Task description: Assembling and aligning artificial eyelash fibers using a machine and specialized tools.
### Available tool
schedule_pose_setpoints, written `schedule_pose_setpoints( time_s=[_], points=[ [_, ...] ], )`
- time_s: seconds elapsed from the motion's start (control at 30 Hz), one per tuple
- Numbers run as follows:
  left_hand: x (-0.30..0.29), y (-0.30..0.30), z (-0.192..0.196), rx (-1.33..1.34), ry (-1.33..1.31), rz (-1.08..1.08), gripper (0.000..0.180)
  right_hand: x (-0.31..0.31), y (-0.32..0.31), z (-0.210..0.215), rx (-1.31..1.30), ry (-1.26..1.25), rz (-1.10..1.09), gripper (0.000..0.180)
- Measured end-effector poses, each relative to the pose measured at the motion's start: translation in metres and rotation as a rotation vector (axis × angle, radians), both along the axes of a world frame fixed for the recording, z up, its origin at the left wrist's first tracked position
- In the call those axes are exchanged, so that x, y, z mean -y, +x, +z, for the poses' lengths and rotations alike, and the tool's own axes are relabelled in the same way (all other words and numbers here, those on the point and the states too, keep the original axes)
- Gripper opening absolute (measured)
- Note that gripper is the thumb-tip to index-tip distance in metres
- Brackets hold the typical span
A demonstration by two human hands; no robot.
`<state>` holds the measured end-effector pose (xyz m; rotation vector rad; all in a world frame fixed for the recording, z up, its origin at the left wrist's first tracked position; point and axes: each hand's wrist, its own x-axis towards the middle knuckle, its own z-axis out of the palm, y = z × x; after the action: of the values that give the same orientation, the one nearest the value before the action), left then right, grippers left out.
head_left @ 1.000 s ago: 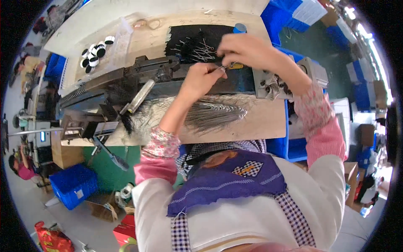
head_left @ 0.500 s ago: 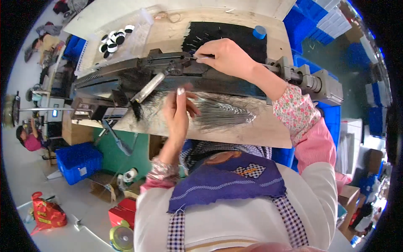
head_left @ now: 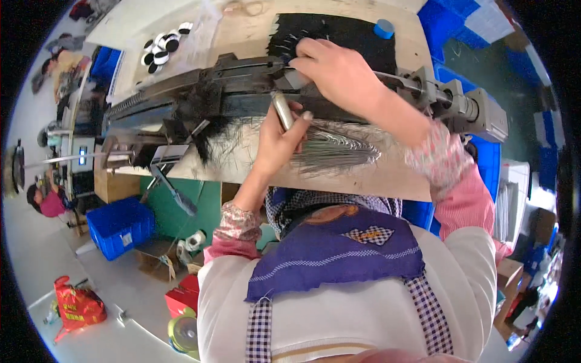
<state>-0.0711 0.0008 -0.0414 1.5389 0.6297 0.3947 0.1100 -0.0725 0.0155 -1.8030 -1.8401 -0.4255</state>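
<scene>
Both hands busy — right hand [head_left: 339, 72] hides machine [head_left: 200, 97] part; left hand [head_left: 275, 142] grips wires [head_left: 333, 151].

The left hand [head_left: 279, 140] is closed in a fist just in front of the long dark machine [head_left: 242, 91], forearm upright, while the right hand [head_left: 339, 72] lies palm-down on that machine, fingers curled over its top.

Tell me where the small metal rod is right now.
In the head view, the small metal rod is gripped in the left hand, just above the fan of thin wires on the wooden bench and below the long dark machine.
</scene>
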Motion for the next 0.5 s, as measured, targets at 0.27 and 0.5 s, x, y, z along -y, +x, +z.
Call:
schedule_pose_setpoints(
  time_s=[0.27,0.5],
  points=[
    [-0.094,-0.101,-0.035,0.056,-0.194,0.674,0.051,0.066,0.003,-0.052,0.217,-0.493,-0.661,0.021],
    [-0.106,-0.09,-0.032,0.145,-0.288,0.667,0.035,0.054,0.012,-0.068,0.008,-0.497,-0.648,0.023]
  ],
)
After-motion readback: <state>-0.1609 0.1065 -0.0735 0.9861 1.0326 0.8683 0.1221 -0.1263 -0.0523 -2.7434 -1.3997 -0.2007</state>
